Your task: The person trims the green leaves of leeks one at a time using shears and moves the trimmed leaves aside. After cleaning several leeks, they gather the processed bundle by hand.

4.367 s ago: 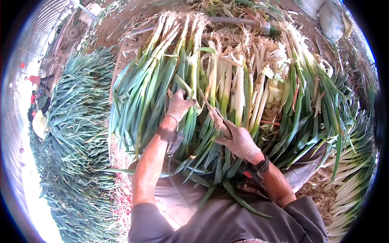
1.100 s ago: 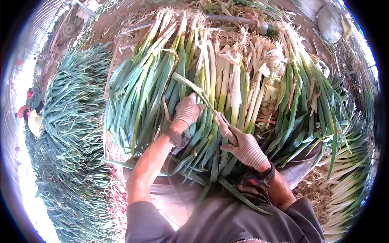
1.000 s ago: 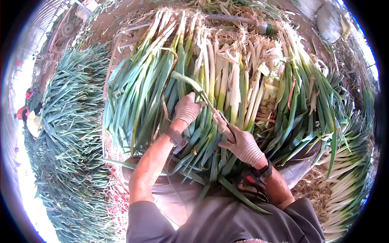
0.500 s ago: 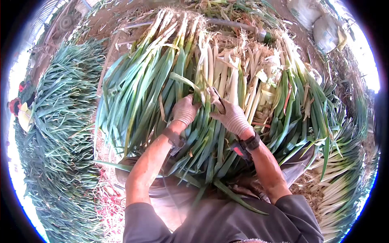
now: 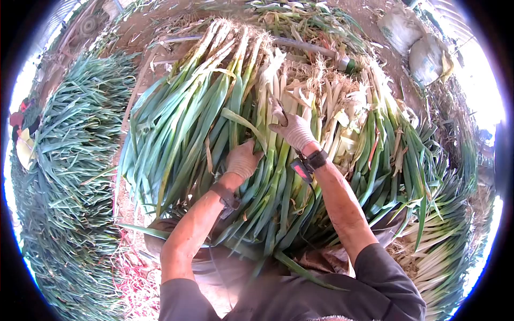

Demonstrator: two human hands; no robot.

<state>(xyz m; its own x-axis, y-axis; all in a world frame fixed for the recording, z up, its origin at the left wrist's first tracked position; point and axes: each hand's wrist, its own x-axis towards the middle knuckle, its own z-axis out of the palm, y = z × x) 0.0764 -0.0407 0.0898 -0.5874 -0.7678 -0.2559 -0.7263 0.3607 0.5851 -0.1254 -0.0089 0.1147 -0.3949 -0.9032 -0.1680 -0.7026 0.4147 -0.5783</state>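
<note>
A big heap of leeks [image 5: 187,107] lies in front of me, green leaves toward me, white stalks and roots away. My left hand [image 5: 242,159], in a knit glove, is closed around a leek stalk in the middle of the heap. Just beyond it my right hand [image 5: 293,131], also gloved and with a dark band on the wrist, reaches into the white stalks. It pinches a thin pale strip that looks like a leek's outer skin [image 5: 276,104]. A bent green leaf [image 5: 241,120] sticks out between the two hands.
A second heap of green leeks [image 5: 69,139] fills the left side. Trimmed white stalks [image 5: 450,257] are stacked at lower right. A pipe [image 5: 316,49] lies behind the heap and pale sacks [image 5: 425,53] sit at top right. People [image 5: 21,115] stand far left.
My right hand has moved forward, away from me, from beside the left hand up into the white stalks. My left hand has kept its grip and place. The view has tilted slightly.
</note>
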